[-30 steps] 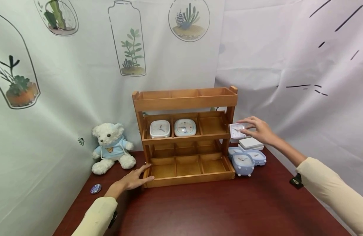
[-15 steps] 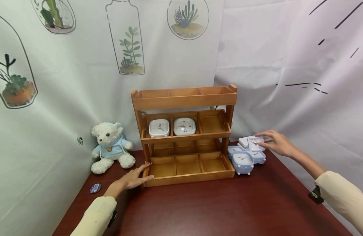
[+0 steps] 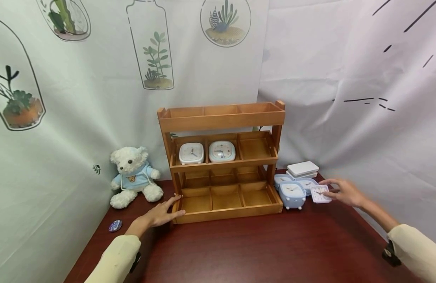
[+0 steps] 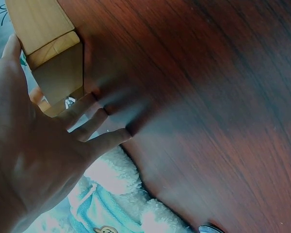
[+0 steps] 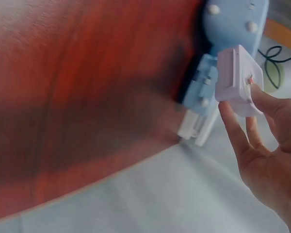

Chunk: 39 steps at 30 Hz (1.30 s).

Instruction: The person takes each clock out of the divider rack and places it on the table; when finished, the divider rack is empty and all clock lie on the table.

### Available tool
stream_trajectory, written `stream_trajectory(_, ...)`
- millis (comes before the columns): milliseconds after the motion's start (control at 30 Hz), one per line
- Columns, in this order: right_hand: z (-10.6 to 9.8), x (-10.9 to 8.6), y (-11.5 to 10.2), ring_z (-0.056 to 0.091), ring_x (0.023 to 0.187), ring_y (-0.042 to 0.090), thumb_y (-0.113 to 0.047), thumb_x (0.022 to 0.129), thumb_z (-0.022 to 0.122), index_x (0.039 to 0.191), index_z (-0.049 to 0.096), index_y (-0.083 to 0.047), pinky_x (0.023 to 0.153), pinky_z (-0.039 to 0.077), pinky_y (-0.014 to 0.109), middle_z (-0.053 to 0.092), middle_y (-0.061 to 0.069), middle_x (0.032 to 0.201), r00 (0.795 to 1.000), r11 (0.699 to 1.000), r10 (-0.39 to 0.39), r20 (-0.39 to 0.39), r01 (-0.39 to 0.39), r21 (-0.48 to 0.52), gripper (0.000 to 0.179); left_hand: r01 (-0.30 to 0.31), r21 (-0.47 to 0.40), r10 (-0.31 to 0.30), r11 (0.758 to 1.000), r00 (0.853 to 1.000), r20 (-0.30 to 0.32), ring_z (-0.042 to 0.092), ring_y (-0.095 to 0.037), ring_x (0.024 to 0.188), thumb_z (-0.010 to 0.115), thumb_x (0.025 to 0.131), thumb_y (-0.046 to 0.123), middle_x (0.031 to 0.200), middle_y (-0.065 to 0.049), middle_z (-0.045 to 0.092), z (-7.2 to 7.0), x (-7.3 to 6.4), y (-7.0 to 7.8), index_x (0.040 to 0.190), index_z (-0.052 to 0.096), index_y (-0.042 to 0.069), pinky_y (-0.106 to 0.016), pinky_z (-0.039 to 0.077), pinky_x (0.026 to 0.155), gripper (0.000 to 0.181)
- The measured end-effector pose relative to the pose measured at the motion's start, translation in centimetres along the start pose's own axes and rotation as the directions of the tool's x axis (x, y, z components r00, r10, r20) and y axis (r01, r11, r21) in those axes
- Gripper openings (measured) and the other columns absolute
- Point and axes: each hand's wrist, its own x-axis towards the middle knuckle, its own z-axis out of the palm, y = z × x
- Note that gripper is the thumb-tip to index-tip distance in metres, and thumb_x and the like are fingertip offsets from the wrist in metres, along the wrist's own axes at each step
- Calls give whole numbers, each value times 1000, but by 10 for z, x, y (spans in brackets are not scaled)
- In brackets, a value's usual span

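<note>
My right hand [image 3: 347, 193] pinches a small square pale-lilac alarm clock [image 3: 320, 194] between thumb and fingers, right of the blue clocks. In the right wrist view that clock [image 5: 233, 77] is held by its edges, off the table. My left hand [image 3: 157, 214] rests with spread fingers on the lower left corner of the wooden three-tier shelf [image 3: 225, 215]. The left wrist view shows its straight fingers [image 4: 106, 141] beside the shelf's end. Two white clocks, one at the left [image 3: 191, 153] and one in the middle [image 3: 222, 151], lie in the shelf's middle tier.
Right of the shelf stand several blue clocks [image 3: 292, 195], with white boxes [image 3: 303, 169] stacked behind them. A white teddy bear [image 3: 133, 179] in a blue hoodie sits at the left. A small round blue-purple object [image 3: 115, 226] lies on the dark red table [image 3: 232, 251].
My right hand has carried the small clock from beside the shelf's middle tier rightward and down, to just right of the blue clocks. The left hand has stayed on the shelf corner.
</note>
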Motion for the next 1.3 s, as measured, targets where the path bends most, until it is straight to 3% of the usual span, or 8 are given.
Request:
stream_trajectory(233,22,-10,14,73,87,46,4,89,78,118,66,14,61,59,28,62,38,116,994,991,60,88,-70,115,33,-3,-8,3,1000,1000,4,28,-55,148,60,99,61,170,-19,22,1,0,0,165,31,20,-75,27,110,83)
stream_trajectory(400,31,-11,21,75,86,38,2,90,78,122,64,15,59,59,28,64,36,115,991,986,119,67,-126,113,37,-3,-10,3,1000,1000,1,29,-54,148,60,99,62,169,-21,24,2,2,2,165,31,20,-74,28,110,83)
stream_trajectory(600,39,-8,26,70,75,14,2,91,75,123,62,17,58,56,27,64,36,114,991,985,124,43,-128,114,37,0,0,0,1000,1000,3,30,-54,148,60,99,62,169,-22,25,1,2,4,165,32,19,-73,29,110,84)
stream_trajectory(700,42,-6,27,66,72,8,3,93,73,124,62,17,58,56,26,63,37,116,990,983,136,42,-140,117,36,-1,2,1,1000,1000,4,30,-55,147,60,99,62,169,-21,25,0,1,4,165,32,19,-74,29,109,83)
stream_trajectory(967,47,-1,26,70,86,25,3,94,72,125,62,17,63,58,27,61,39,123,974,967,216,68,-223,124,35,3,3,-3,1000,1000,2,29,-55,148,60,99,62,169,-20,24,-1,-1,2,165,32,19,-74,29,110,83)
stream_trajectory(1200,45,-4,23,71,91,35,3,94,71,124,62,17,64,58,28,61,40,122,976,970,202,83,-211,123,35,4,5,-4,1000,1000,-3,30,-55,147,60,99,62,169,-21,25,0,-1,2,165,32,19,-74,29,110,83)
stream_trajectory(1300,44,-6,22,72,90,32,3,93,72,123,62,18,64,58,27,64,39,118,981,973,181,69,-189,134,35,5,8,-5,1000,1000,-3,30,-55,147,59,99,62,168,-22,26,0,0,2,165,32,19,-74,30,109,83)
